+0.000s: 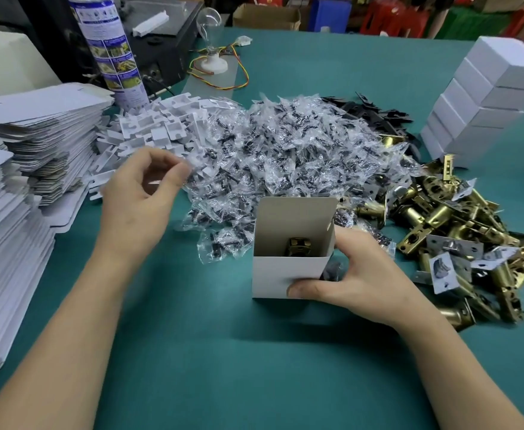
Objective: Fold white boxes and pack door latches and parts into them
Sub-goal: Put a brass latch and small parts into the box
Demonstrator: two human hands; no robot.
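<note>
Bench [223, 361]: green mat, my two bare forearms come in from 6 o'clock.

Right hand [366, 274] grips the open white box [285, 274], just right of centre. Thumb lies on the front wall and the fingers [349, 242] curl round its 3 o'clock side, pinching the box. There's a dark blurred bit between palm and box, can't tell what. The box stands upright on the bench with its flap up at 12 o'clock. One brass latch [297, 246] is inside, end-on.

Left hand [139, 200] is at 9 o'clock from the box, raised, fingers curled with the thumb towards the fingertips. The tips are blurred, so I can't tell if they pinch anything.

- 3 o'clock of the box: heap of brass latches [459, 231], some with white tags.
- 12 o'clock, touching the box's back: big pile of clear parts bags [285, 144].
- 10 o'clock: white card inserts [158, 125], just beyond my left fingertips.
- 9 o'clock edge: two stacks of flat box blanks [37, 128].
- 1 o'clock, behind the bags: black plates [378, 114].
- 2 o'clock: stacked closed white boxes [487, 97].
- Far 11 o'clock: spray can [111, 48], upright.
- Far 12 o'clock: light bulb [209, 23] on a white base with wires.
</note>
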